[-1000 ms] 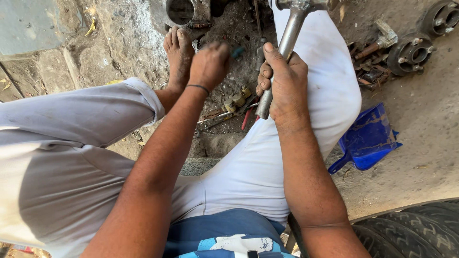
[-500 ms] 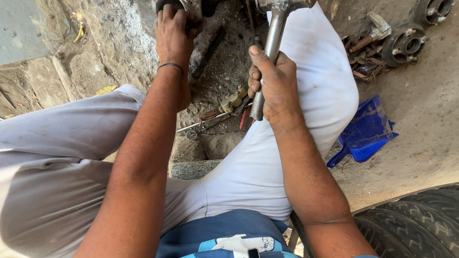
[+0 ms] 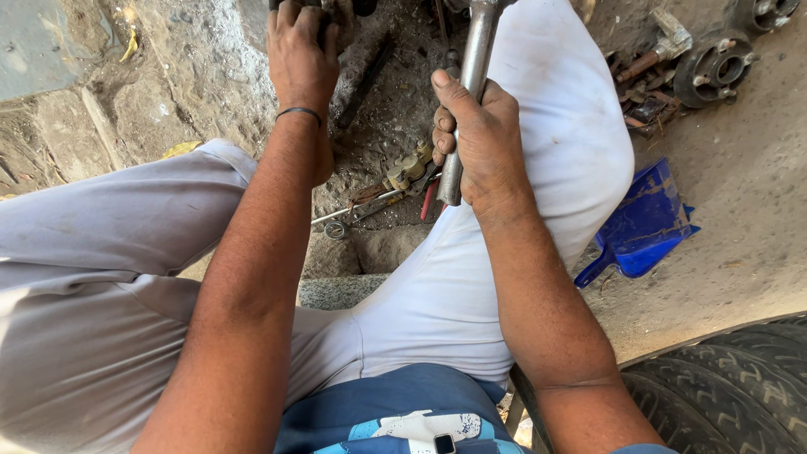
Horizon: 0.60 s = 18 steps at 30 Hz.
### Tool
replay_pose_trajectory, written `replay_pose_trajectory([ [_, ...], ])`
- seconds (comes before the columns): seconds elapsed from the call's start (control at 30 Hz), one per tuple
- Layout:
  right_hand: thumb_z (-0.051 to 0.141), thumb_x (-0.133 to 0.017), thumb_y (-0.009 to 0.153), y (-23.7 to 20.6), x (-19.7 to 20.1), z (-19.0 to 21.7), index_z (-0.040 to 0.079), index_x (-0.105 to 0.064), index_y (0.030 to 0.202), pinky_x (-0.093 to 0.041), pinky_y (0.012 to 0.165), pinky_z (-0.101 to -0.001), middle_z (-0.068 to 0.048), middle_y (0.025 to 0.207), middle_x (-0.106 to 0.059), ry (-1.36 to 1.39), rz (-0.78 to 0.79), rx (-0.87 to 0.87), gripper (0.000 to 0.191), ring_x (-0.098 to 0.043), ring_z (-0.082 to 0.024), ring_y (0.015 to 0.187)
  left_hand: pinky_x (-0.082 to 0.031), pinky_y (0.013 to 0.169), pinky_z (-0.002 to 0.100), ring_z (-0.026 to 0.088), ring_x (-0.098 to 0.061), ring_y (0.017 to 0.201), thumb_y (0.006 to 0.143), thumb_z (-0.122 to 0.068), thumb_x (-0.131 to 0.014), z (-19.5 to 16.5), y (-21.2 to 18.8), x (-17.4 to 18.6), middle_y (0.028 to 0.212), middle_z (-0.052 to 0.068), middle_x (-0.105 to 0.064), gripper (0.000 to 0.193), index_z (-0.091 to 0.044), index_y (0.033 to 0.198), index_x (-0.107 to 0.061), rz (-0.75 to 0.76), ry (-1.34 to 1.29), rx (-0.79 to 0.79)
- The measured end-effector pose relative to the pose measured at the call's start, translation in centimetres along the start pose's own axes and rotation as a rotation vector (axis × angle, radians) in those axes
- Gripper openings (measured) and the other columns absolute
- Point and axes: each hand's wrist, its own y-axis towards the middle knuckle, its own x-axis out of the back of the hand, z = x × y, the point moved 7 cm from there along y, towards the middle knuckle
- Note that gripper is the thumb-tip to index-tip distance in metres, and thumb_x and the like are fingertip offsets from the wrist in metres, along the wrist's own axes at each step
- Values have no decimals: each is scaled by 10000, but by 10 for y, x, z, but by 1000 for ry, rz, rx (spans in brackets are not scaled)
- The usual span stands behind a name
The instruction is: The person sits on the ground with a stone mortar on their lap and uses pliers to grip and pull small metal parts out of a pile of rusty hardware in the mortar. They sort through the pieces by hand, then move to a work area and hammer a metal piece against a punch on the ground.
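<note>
Right hand (image 3: 481, 139) fingers clamped round steel hammer handle (image 3: 465, 88); left hand (image 3: 300, 55) fingers curled on dark metal part (image 3: 345, 10) at top edge.

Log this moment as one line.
left hand: gripping dark part at top | right hand: gripping metal handle | blue dustpan: on ground

— What do we note of the person's clothing?
— Pale grey-white trousers (image 3: 521, 277) on both legs, dusty, with smudges over the right thigh. A blue shirt (image 3: 403, 416) with a light blue and white print at its hem. Both arms bare to the elbow.
— Anything at the hands?
— We see a thin dark band (image 3: 298, 112) round the left wrist; the left hand (image 3: 301, 55) and right hand (image 3: 479, 134) are ungloved.
</note>
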Motion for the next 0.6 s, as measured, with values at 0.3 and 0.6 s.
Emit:
replay_pose_trajectory([
  [0.3, 340, -772, 910, -1, 6, 1, 64, -597, 1039, -513, 423, -231, 29, 679, -580, 31, 40, 28, 351, -554, -27, 500, -467, 992, 493, 333, -538, 1123, 920, -265, -830, -15, -6, -11, 1190, 157, -577, 354, -31, 1102, -637, 70, 134, 24],
  [0.6, 358, -791, 907, -3, 15, 1, 74, -572, 975, -534, 428, -239, 18, 684, -587, 70, 79, 35, 365, -560, -32, 503, -472, 908, 516, 333, -511, 1091, 818, -336, -864, -47, -3, 15, 1173, 162, -565, 508, -19, 1127, -616, -123, 230, -104],
])
